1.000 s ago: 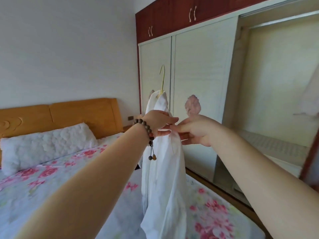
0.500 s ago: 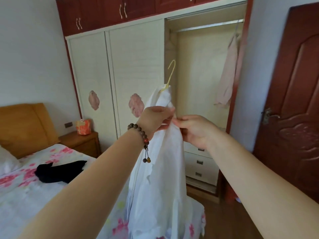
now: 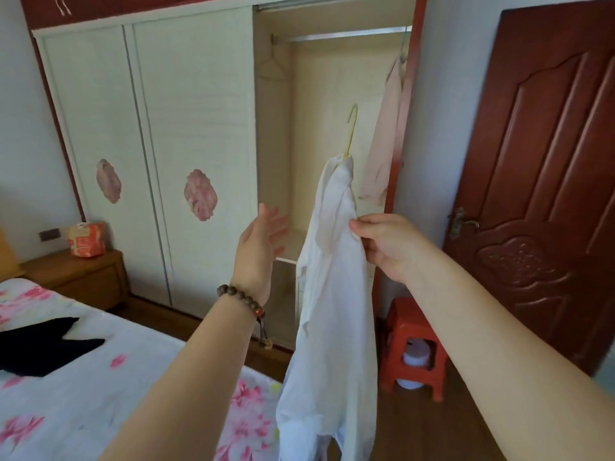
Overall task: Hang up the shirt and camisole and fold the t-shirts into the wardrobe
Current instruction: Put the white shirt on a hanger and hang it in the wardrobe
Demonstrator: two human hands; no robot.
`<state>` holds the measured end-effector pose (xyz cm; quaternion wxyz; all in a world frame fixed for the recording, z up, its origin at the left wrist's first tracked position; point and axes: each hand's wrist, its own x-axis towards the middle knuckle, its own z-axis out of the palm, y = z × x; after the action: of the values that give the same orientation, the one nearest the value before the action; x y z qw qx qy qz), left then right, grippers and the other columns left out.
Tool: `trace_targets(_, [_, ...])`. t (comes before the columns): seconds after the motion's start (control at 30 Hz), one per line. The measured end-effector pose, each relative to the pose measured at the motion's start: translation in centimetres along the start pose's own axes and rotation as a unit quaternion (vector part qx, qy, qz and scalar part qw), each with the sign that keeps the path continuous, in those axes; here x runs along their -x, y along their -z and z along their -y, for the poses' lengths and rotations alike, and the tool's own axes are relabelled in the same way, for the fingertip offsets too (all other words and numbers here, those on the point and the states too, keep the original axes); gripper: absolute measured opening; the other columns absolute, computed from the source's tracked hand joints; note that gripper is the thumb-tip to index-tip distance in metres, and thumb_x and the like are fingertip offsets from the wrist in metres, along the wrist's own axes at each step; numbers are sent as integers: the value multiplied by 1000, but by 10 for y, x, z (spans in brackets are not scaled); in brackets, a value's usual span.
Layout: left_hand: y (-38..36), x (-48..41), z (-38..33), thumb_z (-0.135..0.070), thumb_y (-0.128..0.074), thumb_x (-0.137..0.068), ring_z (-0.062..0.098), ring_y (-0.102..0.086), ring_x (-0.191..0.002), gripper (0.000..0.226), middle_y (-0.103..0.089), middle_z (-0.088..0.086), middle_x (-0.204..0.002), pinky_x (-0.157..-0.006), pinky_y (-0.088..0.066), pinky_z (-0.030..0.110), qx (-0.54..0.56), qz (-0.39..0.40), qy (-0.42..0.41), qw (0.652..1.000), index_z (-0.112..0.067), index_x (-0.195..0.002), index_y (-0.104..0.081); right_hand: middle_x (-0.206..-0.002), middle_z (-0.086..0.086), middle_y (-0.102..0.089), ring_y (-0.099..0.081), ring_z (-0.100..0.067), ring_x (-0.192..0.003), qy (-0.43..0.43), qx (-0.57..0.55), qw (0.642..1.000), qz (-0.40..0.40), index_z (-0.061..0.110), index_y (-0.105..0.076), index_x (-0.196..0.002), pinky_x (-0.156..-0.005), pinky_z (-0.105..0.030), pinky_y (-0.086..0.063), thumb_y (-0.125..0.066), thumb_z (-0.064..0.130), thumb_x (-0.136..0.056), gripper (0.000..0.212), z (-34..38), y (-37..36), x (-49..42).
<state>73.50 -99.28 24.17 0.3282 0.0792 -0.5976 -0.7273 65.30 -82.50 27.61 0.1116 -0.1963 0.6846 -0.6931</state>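
White shirt (image 3: 332, 327) in right grip (image 3: 389, 247)

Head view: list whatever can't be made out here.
1. Hanger: only the hook shows; the shirt covers the rest.
2. Shirt hem: cut off by the bottom edge.
3. Black garment on the bed: cut by the left edge, type unclear.
4. White container under the stool: half hidden by the stool's frame.

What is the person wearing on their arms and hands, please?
No sleeves are in view. The left hand has a bracelet of dark brown round beads at its wrist, with one reddish bead and a small dangling charm. The right hand shows no jewellery.
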Motion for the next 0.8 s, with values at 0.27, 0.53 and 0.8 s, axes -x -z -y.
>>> trace_targets(0.27, [-56,-49,60,-48,-35,-99,12,-59,-110,48,-59,-1,-128,-99,-45,39,-4,-27,23,999,-23,-140,-45,-94,-16,-70,-66,-34,-88,-9,34,999,-8,7,-70,-83,-96,-58,-44,-63,13,-89,11,-24,68,-63])
trace_targets(0.53, [-90,-144,124,-51,-33,-99,10,-59,-110,47,-60,-2,-127,-96,-47,37,9,-36,23,999,-26,-136,-48,-88,-18,-67,-61,-32,-82,-22,30,999,-9,2,-68,-80,-80,-43,-45,-64,10,-88,12,-66,101,-171])
trace_targets(0.8, [-104,-283,174,-49,-36,-99,11,-59,-112,46,-59,-4,-126,-92,-47,33,-4,-57,21,998,-26,-137,-48,-86,-12,-69,-65,-24,-80,-38,10,999,-2,2,-67,-85,-79,-35,-53,-60,7,-91,10,-92,107,-319])
